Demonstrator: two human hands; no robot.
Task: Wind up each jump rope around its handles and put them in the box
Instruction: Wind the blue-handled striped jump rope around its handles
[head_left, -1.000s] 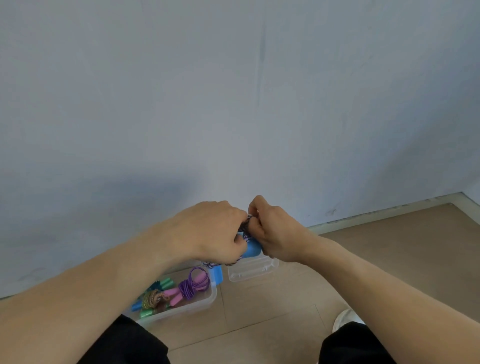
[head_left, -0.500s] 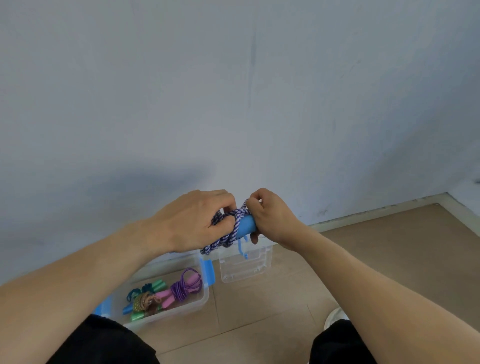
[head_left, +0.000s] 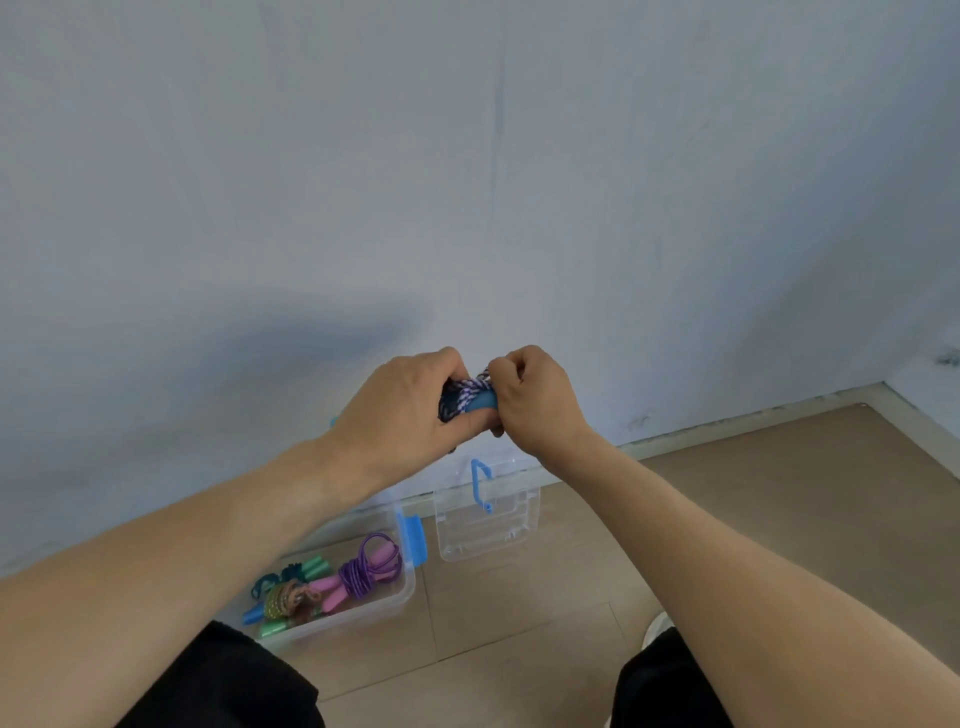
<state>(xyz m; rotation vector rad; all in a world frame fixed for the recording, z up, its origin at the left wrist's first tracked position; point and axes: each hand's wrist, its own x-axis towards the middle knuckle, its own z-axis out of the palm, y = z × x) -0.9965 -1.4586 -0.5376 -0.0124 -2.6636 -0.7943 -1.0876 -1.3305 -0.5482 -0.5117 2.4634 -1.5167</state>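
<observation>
Below, the clear box (head_left: 405, 597) holds wound ropes (head_left: 363, 571); both hands' fingers (head_left: 470, 423) grip a blue-handled rope (head_left: 470, 397).

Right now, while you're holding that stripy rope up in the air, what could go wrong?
Two things might. Both hands, left hand and right hand, grip the purple-and-white rope wound on its blue handle; if a hand loosens too soon, the coils could spring loose. Also, the bundle is held high above the clear box, beside its lid, so a drop could miss the box and land on the floor.
</observation>
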